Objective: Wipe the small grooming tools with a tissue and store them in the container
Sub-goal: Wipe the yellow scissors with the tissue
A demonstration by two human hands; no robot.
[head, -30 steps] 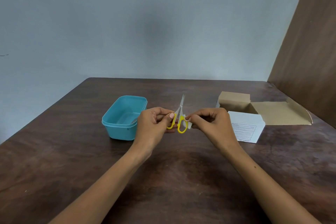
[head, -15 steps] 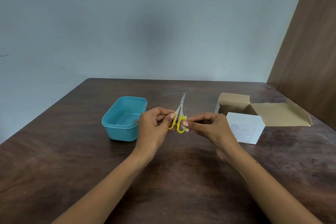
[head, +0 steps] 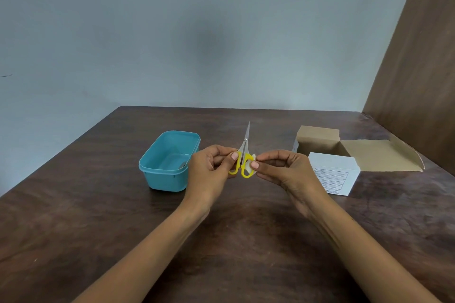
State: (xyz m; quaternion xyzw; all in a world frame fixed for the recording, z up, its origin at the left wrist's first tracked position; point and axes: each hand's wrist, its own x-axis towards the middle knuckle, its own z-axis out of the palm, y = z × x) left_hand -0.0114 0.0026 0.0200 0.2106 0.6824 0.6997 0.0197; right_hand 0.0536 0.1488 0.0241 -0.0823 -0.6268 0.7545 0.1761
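Small scissors (head: 245,145) with yellow handles and closed steel blades point up and away above the table's middle. My left hand (head: 211,167) pinches the left yellow handle loop. My right hand (head: 283,170) pinches a small white tissue (head: 251,158) against the right handle loop. A teal plastic container (head: 157,174), open on top, stands on the table just left of my left hand. Something small and grey lies at its inner right side, partly hidden by the hand.
An open white cardboard box (head: 332,174) with brown inner flaps lies to the right of my right hand. The dark wooden table (head: 98,229) ends at a pale wall. A brown wooden panel (head: 418,69) rises at the right.
The scissors have stayed in both hands. My right hand shifted the tissue along the right handle loop, and more white tissue shows now than half a second ago.
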